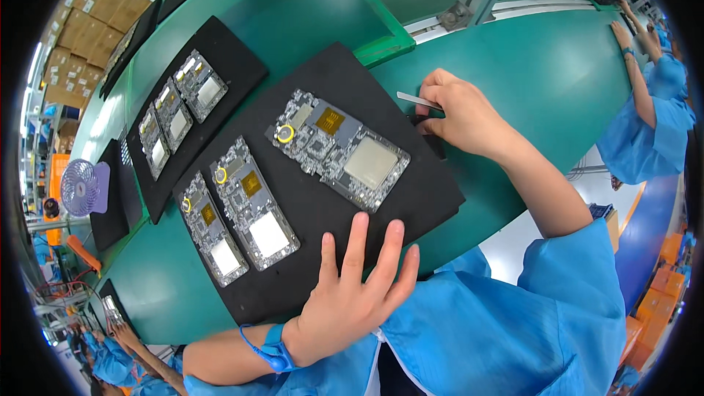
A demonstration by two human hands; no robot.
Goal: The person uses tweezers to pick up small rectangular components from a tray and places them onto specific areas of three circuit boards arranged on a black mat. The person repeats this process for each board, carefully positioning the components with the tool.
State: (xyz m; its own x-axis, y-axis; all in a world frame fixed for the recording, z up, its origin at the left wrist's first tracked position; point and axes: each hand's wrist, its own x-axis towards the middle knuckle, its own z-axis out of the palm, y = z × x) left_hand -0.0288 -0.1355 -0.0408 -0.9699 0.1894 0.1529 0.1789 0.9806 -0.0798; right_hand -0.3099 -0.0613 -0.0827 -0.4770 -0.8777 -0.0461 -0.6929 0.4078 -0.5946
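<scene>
My left hand lies flat with fingers spread on the near edge of a black foam mat; a blue strap circles that wrist. My right hand is closed on thin metal tweezers at the mat's right edge, over a small dark part. Three grey circuit boards lie on the mat: a large one in the middle with a yellow ring at its left end, and two others to the left.
A second black mat with three more boards lies further left on the green bench. A small purple fan stands at the far left. Another person in a blue coat works at the right. Cardboard boxes are stacked top left.
</scene>
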